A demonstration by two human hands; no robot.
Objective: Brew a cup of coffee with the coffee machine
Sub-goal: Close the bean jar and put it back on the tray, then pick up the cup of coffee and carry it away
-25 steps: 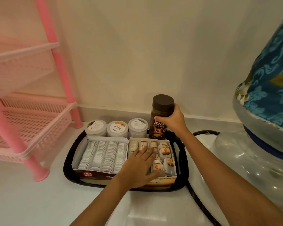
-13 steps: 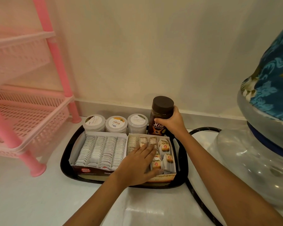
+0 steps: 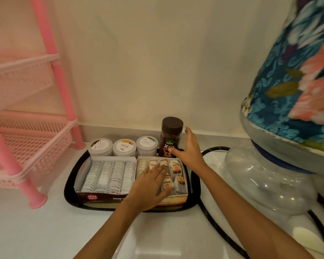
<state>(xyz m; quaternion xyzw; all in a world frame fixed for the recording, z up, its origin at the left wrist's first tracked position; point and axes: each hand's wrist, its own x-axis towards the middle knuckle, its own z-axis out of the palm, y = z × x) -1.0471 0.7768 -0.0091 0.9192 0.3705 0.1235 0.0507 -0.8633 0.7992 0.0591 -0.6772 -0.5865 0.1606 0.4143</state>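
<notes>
Brown-lidded coffee jar [image 3: 170, 138] upright, lid up, right hand [image 3: 188, 149] spread open beside it, gripping nothing.

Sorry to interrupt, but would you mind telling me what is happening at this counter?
A person is working at a black tray of drink supplies. The coffee jar stands upright at the tray's back, lid on. The right hand is open beside it, thumb near the label, not gripping it. The left hand lies flat on the right-hand tea box. Three white tubs stand left of the jar. No coffee machine or cup is in view.
</notes>
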